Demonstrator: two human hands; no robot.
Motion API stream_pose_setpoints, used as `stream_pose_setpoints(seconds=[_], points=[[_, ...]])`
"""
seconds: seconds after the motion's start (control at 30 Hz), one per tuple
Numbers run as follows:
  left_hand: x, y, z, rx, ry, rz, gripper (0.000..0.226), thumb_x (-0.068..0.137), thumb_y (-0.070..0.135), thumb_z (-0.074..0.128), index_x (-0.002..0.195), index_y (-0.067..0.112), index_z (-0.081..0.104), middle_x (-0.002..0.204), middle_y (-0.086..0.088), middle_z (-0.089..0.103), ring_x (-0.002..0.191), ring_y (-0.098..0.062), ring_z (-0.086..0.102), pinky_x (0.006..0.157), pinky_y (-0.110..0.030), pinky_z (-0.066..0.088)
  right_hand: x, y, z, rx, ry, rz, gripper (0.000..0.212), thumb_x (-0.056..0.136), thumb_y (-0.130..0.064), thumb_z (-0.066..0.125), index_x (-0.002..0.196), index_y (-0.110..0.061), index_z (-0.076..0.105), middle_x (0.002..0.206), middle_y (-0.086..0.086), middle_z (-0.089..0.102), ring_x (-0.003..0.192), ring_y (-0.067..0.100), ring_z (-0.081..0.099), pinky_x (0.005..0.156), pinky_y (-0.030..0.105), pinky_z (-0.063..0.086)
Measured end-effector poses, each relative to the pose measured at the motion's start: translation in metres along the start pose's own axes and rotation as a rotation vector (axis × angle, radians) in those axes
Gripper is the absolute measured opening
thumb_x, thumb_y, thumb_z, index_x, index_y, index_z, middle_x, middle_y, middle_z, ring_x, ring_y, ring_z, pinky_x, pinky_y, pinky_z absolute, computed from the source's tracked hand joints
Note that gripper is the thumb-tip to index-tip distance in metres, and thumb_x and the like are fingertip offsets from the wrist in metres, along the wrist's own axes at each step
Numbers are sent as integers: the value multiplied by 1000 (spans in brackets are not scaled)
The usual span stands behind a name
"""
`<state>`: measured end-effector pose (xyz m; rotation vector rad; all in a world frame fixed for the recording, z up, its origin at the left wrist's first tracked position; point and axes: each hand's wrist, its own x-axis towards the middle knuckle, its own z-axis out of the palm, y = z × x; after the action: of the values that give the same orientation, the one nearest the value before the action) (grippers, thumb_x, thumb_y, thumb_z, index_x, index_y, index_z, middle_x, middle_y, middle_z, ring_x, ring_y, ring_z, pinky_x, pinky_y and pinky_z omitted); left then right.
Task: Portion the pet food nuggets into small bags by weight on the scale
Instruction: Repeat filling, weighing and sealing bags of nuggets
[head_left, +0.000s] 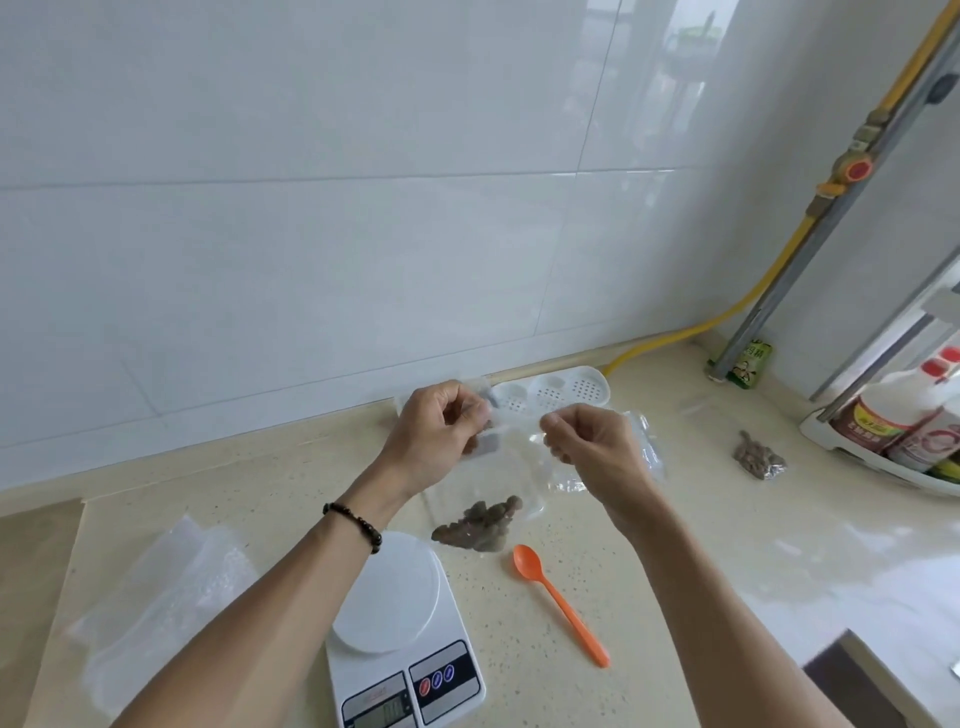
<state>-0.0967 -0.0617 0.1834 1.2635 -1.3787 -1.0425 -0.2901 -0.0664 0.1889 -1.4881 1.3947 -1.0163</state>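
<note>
I had the left hand (441, 426) and right hand (587, 441) each pinching the top edge of a clear bag (514, 467), holding it up, probably to seal it. The nuggets (478, 525) sagged in its bottom above the table (675, 571), just past the bare scale (395, 613) and orange spoon (558, 603).

Two hands (441, 431) (592, 447), two nugget bags (475, 527) (758, 457), one scale (400, 639), one orange spoon (558, 603).
</note>
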Motion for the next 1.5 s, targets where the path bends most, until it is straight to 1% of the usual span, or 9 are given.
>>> stream_pose_setpoints(seconds=[0.3,0.43,0.57,0.73,0.9,1.0,1.13,1.27,1.5], points=[[62,4,98,142,-245,-27,19,92,9,63,73,5,62,60,7,55,56,-7,53,55,-17,45,44,50,-85,-89,120,20,28,90,-29,69,74,-5,67,73,15,68,58,9,55,56,25,44],[101,-4,158,-45,-258,-144,19,93,10,62,85,-7,61,64,-4,53,58,-13,52,57,-22,47,74,102,-139,-19,-117,147,41,77,-51,77,92,-14,69,89,12,70,77,10,62,69,26,47],[141,-15,223,-124,-172,-216,14,94,9,61,84,0,63,64,-3,56,58,-13,54,57,-22,49,102,169,-195,-97,-147,249,11,82,-16,74,91,-13,68,88,8,71,82,22,66,70,33,52],[188,-64,304,217,-49,-266,13,91,17,61,80,13,66,69,3,63,69,-14,61,66,-28,52,123,230,-257,-149,17,363,13,84,-9,74,90,-13,62,73,2,70,65,15,68,59,28,55],[202,-104,371,771,-120,-99,55,92,25,58,141,13,35,131,-7,48,123,-26,45,92,-38,45,156,274,-286,-310,85,433,22,87,-12,69,106,-12,59,75,-4,64,62,8,62,47,13,43],[187,-127,390,1130,-389,168,61,93,32,55,147,17,29,153,-8,29,144,-29,20,115,-45,24,174,291,-287,-444,64,438,35,88,-18,68,120,-14,54,89,2,65,83,18,60,61,25,41],[177,-147,406,1231,-638,151,59,98,46,41,150,22,24,161,-4,13,149,-28,2,118,-56,-3,181,309,-284,-710,4,237,50,88,-24,66,133,-8,52,128,12,56,119,32,50,96,42,44],[181,-155,416,1260,-642,92,66,97,51,38,152,21,16,160,-4,14,148,-30,7,117,-59,0,173,326,-293,-923,-111,138,49,95,-45,50,140,-25,47,155,7,34,143,31,28,115,47,24],[192,-159,429,1266,-617,120,69,96,51,40,153,21,15,161,-4,13,149,-29,6,116,-60,-2,179,337,-305,-985,-138,162,54,96,-56,43,145,-35,38,159,4,26,147,30,20,118,45,17]])
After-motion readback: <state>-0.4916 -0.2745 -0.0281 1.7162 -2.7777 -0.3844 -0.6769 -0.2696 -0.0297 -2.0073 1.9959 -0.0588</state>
